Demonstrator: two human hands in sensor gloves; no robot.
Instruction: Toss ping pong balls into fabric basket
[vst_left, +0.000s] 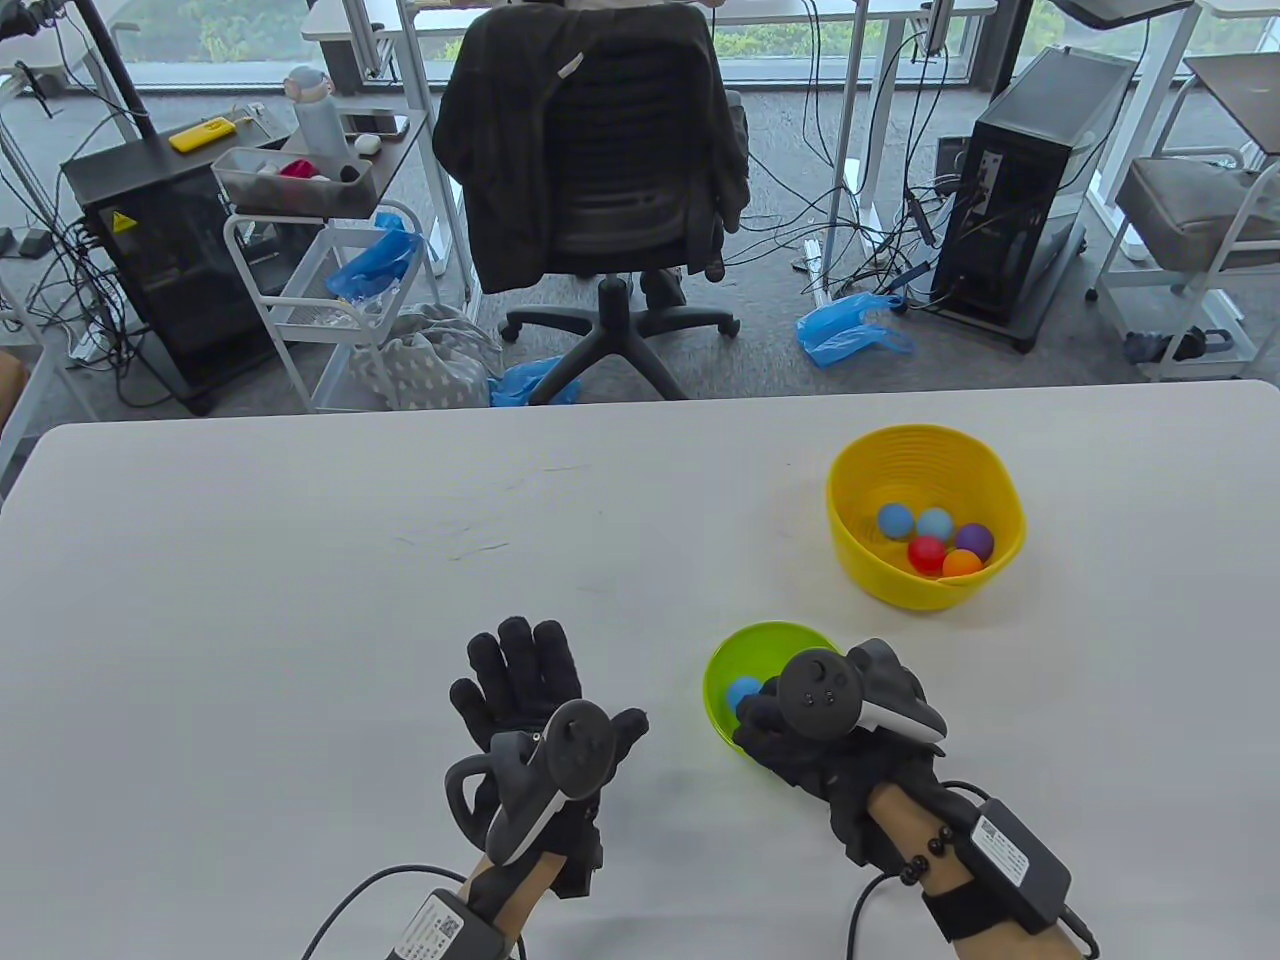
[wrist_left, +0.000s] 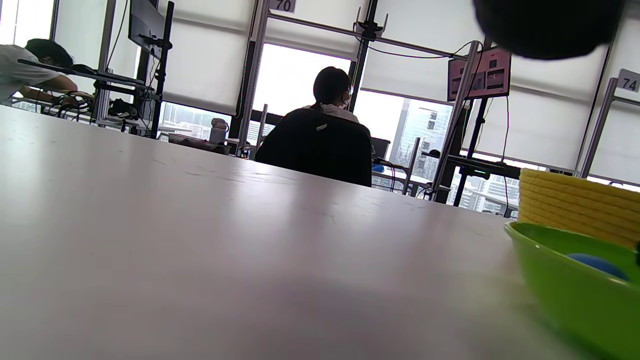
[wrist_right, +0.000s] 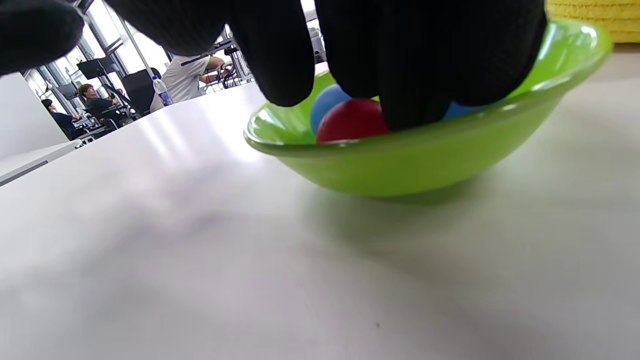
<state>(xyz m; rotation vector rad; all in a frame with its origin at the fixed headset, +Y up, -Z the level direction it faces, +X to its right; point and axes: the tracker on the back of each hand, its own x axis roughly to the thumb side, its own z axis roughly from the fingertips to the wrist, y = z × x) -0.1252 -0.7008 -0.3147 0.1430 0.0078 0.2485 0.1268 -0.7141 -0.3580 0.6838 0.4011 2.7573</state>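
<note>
The left hand (vst_left: 535, 700) lies flat with fingers spread at near centre, while the right hand (vst_left: 800, 745) curls its fingers (wrist_right: 410, 60) downward.

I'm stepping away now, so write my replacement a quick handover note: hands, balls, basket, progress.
Left hand: open, flat on the table, holding nothing.
Right hand: fingers reaching into the green bowl; whether they grip a ball is hidden.
Done: five balls lie in the yellow basket.
Left: a red ball and at least one blue ball remain in the green bowl.
</note>
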